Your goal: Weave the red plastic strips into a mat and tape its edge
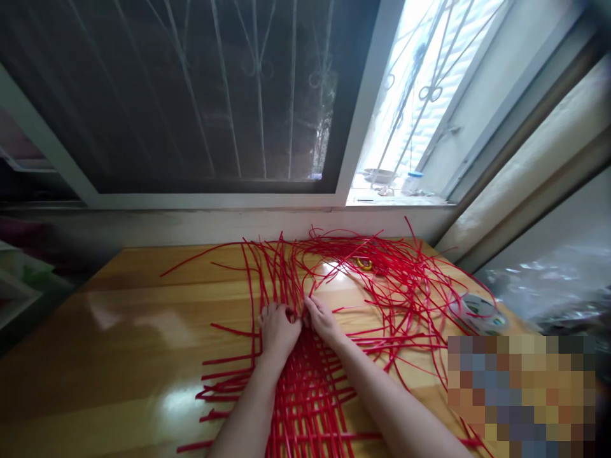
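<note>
A partly woven mat of red strips (308, 388) lies on the wooden table, its lengthwise strips running away from me and its crosswise ends sticking out on both sides. My left hand (279, 326) is at the far edge of the weave, with its fingers curled round red strips and its thumb toward the right hand. Close beside it, my right hand (321, 318) pinches a red strip at the same edge. The fingertips nearly meet, and the exact strips between them are partly hidden. Loose strip ends (281, 267) fan out beyond both hands.
A tangled heap of red strips (401, 286) covers the table's right back. A yellow ring-shaped item (363, 263) lies among them, and a clear round container (480, 313) stands at the right edge. The wooden table (143, 337) meets a wall below a barred window (258, 95).
</note>
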Motion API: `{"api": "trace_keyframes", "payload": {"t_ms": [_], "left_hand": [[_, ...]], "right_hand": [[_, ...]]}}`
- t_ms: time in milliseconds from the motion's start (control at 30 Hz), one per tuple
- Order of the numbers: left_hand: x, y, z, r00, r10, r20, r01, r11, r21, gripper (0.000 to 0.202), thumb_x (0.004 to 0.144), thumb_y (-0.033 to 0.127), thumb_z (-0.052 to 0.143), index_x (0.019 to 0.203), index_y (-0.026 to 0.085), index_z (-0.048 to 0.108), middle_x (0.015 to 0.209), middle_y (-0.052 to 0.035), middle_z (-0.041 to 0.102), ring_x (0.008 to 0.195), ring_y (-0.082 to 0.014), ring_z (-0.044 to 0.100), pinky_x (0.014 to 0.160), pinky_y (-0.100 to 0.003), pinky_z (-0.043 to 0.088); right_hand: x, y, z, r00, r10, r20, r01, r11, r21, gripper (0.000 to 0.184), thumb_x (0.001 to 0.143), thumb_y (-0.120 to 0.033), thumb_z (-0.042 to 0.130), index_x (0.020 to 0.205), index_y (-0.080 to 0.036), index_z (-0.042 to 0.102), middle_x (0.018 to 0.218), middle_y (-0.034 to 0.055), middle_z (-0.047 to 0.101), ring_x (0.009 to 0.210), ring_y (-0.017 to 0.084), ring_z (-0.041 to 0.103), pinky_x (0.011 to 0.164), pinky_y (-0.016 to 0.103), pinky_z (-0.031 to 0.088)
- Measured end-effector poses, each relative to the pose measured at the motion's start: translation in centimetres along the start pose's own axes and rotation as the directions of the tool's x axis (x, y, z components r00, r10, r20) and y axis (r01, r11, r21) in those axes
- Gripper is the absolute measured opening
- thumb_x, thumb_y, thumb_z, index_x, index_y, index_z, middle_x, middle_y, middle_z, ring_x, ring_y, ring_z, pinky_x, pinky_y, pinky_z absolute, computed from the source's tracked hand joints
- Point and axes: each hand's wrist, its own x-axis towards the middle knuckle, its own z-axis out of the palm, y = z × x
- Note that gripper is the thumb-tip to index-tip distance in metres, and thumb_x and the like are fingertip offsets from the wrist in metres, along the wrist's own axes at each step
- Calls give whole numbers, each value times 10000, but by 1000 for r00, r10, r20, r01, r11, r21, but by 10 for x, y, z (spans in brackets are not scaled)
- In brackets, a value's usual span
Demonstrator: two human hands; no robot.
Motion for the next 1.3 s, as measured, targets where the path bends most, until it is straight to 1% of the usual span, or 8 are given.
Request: {"api": "trace_keyframes", "payload": {"t_ms": [200,433,667,867,1033,1200,1233,1300], "left_hand": [[0,-3,-4,999,37,-33,-42,985,-168,134,682,187,510,716,205,639,819,-39,605,872,-230,534,820,-399,368],[2,-12,2,977,106,-186,-183,864,-469,259,660,85,438,564,207,645,800,-28,535,855,-182,525,830,-348,411],[3,-10,0,981,60,-183,-161,775,-611,231,756,204,486,930,214,638,944,-42,515,816,-154,539,764,-304,455],[12,-21,8,940,-128,-317,-109,767,-633,406,807,200,446,1210,185,397,877,-40,500,771,-148,518,771,-313,441],[7,-16,3,911,-99,-400,-197,749,-632,414,814,204,456,1217,208,364,918,-48,476,793,-148,514,792,-312,428],[-1,-6,-9,933,-103,-344,-237,543,-806,402,878,344,380,1252,238,278,1034,-67,480,671,-97,523,636,-237,455],[0,-6,-10,942,-99,-321,-218,546,-809,363,895,353,322,1236,229,302,1017,-66,496,643,-95,519,611,-235,455],[4,-10,-9,964,-28,-263,-167,704,-690,309,908,328,255,1121,193,434,936,-59,539,665,-118,533,635,-259,462]], "right_hand": [[5,-3,0,999,46,20,-48,994,96,393,812,-569,330,639,-218,365,410,-58,437,341,91,373,369,215,268],[8,-9,-1,993,77,85,-88,985,146,446,755,-632,405,655,-199,443,431,-60,455,343,69,353,357,194,253],[7,-11,-2,990,92,109,-109,981,158,465,785,-639,327,687,-201,445,485,-36,514,337,75,354,357,205,260],[-9,-21,-3,978,-174,-118,152,972,-181,266,850,-421,377,747,-198,481,629,-14,542,547,112,484,548,222,382],[-21,-36,1,891,-421,171,451,774,-445,190,736,-231,524,919,-191,552,843,39,595,756,149,529,697,241,389],[-12,-21,11,952,-262,156,305,810,-501,92,776,-241,476,744,-188,545,718,18,574,652,133,496,602,225,360],[-10,-17,11,966,-229,121,259,845,-468,134,797,-273,459,722,-189,532,689,7,562,628,127,483,586,221,353],[-5,-11,11,981,-179,74,194,910,-366,215,831,-336,417,705,-191,512,658,-8,544,606,120,465,575,216,349]]}}
